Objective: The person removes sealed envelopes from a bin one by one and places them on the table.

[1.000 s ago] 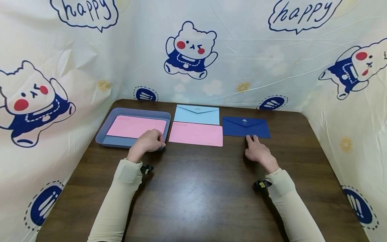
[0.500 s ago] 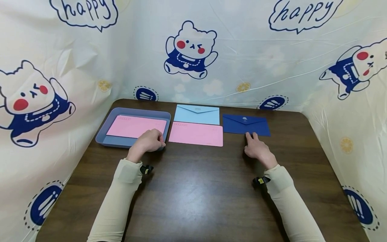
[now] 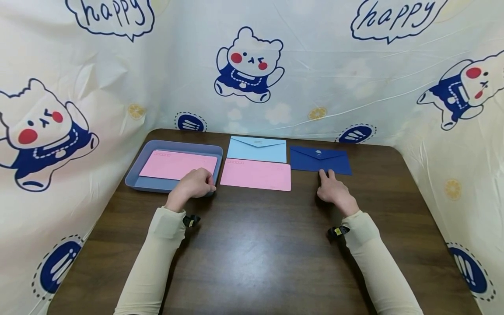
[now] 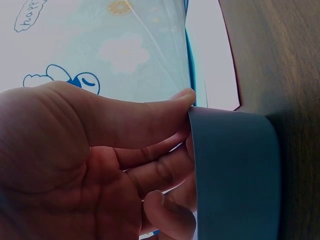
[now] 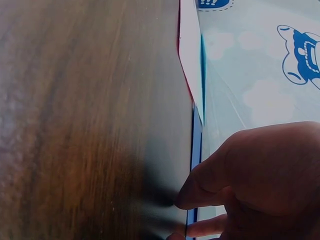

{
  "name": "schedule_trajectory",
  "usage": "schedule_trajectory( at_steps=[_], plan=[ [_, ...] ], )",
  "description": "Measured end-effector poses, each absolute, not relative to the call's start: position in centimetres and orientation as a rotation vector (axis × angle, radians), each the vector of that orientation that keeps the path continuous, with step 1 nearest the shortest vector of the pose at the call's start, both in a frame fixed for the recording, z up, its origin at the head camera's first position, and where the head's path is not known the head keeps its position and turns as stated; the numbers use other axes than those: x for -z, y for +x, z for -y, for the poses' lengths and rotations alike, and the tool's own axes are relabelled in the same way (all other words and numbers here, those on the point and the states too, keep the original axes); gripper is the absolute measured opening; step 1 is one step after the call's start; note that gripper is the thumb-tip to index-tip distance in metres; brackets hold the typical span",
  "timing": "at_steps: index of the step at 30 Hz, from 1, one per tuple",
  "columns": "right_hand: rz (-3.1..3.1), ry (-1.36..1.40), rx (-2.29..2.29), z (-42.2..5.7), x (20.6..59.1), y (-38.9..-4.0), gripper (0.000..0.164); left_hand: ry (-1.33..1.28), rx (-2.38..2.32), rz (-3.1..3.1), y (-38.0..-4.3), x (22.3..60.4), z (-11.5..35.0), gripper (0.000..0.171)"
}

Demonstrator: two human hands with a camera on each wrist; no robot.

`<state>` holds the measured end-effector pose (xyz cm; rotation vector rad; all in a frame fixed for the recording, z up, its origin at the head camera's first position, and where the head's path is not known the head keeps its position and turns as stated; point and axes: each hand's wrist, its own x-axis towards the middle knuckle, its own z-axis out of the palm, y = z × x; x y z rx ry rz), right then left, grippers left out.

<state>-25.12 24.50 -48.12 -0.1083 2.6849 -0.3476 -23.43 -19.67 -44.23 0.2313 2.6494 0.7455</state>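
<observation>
At the right front corner of a grey-blue tray, my left hand grips the rim. The left wrist view shows the thumb on top of the tray wall and fingers curled against its inner side. A pink envelope lies inside the tray. My right hand reaches out to a navy envelope, extended fingertips at its front edge. From the right wrist, that envelope appears as a thin blue strip beside the thumb and fingers.
A light blue envelope lies between the tray and the navy envelope, with another pink envelope just in front of it. Everything sits on a dark wooden table. A printed curtain encloses the back and sides.
The navy envelope has slid a little way toward the back of the table, and my right hand has moved forward with it. My left hand and the tray have stayed put.
</observation>
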Motion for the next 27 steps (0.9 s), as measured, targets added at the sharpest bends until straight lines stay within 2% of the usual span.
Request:
schedule_trajectory(
  at_steps=[27],
  plan=[
    [-2.679,-0.103,0.358,-24.2,47.9,-26.7,0.069,0.221,-0.761,-2.65,-23.3,44.1,19.6,0.019]
  ],
)
